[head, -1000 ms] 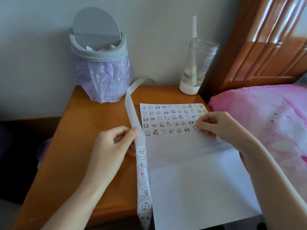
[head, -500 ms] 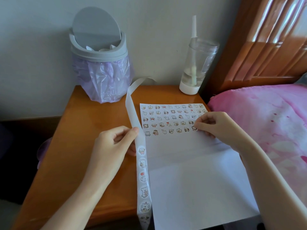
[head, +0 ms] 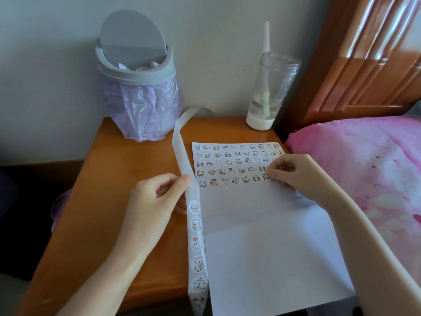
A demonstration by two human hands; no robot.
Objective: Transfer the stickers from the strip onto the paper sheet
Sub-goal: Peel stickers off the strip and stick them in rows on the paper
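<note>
Change since the earlier frames: the right hand (head: 293, 173) is sliding slightly leftward along the fifth row of the paper sheet (head: 262, 247), its thumb and forefinger now bunching at the row's right end, where the newest sticker (head: 265, 176) is lying; the fingertips (head: 270, 171) are closing together on or just over that sticker, and whether they are still pinching it or only pressing it flat cannot be told; the left hand (head: 155, 199) is showing no real shift, its thumb and fingers pinching the strip (head: 197, 245) just above the first remaining sticker; the strip is running from the near edge of the wooden table (head: 95, 201) along the sheet's left edge, its bare upper length curling toward the waste bin (head: 136, 87); six or so stickers are still sitting on the strip's lower part; the sheet is lying flat on the table, four rows filled and the fifth reaching seven; reading for the task: this placement is likely finishing, the next peel is waiting at the left thumb, and much blank paper is remaining below.
</note>
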